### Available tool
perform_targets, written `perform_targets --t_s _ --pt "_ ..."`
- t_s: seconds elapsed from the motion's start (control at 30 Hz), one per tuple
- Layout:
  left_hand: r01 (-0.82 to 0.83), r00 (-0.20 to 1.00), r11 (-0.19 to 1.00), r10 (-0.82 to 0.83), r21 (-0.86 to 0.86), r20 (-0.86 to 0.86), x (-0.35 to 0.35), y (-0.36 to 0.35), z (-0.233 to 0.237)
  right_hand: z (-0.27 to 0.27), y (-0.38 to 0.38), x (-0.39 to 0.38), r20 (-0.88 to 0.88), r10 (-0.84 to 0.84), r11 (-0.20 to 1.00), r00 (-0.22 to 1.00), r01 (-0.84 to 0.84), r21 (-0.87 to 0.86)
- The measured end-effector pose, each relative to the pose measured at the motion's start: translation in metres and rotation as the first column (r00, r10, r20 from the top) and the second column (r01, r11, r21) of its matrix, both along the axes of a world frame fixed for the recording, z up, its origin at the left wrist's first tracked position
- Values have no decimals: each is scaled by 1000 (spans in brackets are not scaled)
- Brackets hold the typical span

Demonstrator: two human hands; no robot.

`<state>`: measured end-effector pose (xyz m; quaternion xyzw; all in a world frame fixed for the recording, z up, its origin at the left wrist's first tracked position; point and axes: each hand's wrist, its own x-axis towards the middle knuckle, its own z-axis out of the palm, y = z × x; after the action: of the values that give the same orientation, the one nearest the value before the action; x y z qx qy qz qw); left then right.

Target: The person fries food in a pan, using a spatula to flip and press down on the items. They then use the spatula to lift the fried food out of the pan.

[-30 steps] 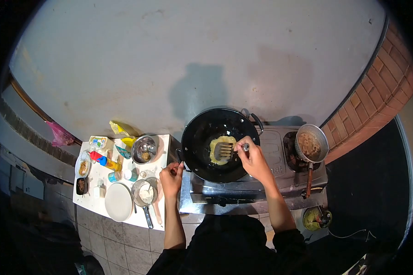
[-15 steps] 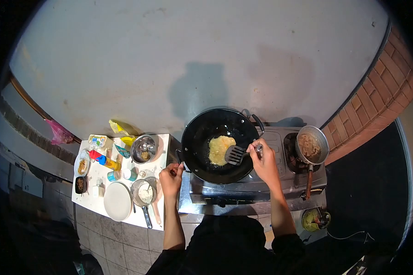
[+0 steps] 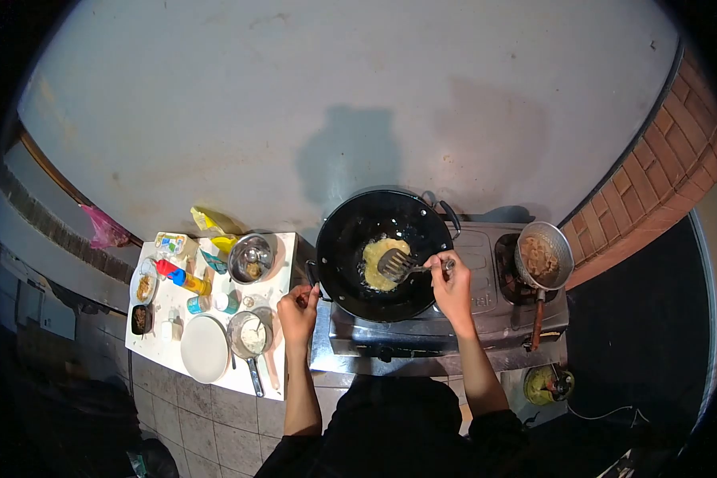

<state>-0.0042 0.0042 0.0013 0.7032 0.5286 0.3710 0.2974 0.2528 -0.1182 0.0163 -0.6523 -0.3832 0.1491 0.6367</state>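
Note:
A black two-handled wok (image 3: 342, 231) sits on the stove, with a flat yellowish pancake (image 3: 374, 271) frying in its middle. My right hand (image 3: 452, 288) is closed around the handle of a slotted spatula (image 3: 393, 264), whose black blade lies over the top of the pancake. At the wok's left side, my left hand (image 3: 299, 309) grips the wok's small loop handle (image 3: 311, 272) between thumb and fingers. Oil glistens around the pancake.
Right of the wok, a saucepan (image 3: 551, 275) of brownish food stands on the other burner. The white side table (image 3: 255, 382) holds a plate (image 3: 205, 349), a small pot of white mix (image 3: 251, 335), a metal bowl (image 3: 251, 259) and sauce bottles (image 3: 185, 280).
My right hand has shifted slightly left, bringing the spatula blade from the pancake's right edge onto its middle. The left hand stays at the wok handle.

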Motion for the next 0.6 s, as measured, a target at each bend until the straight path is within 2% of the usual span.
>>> perform_targets --t_s 0.13,0.33,0.43,0.53,0.6 --pt "-2 1000 1000 2 -4 5 1 -2 4 -3 -1 2 -18 17 999 1000 -16 39" --pt "-2 1000 1000 2 29 12 2 -3 2 -6 -2 3 -35 37 999 999 -38 -13" --pt "6 1000 1000 -6 26 -6 1 -2 4 -7 -1 1 -6 37 998 999 -37 43" --pt "16 1000 1000 -16 17 -15 1 -2 4 -2 -2 -1 -15 49 999 999 -49 -13" --pt "17 1000 1000 -17 10 -5 1 -3 4 -1 -2 -3 2 24 999 1000 -24 49"
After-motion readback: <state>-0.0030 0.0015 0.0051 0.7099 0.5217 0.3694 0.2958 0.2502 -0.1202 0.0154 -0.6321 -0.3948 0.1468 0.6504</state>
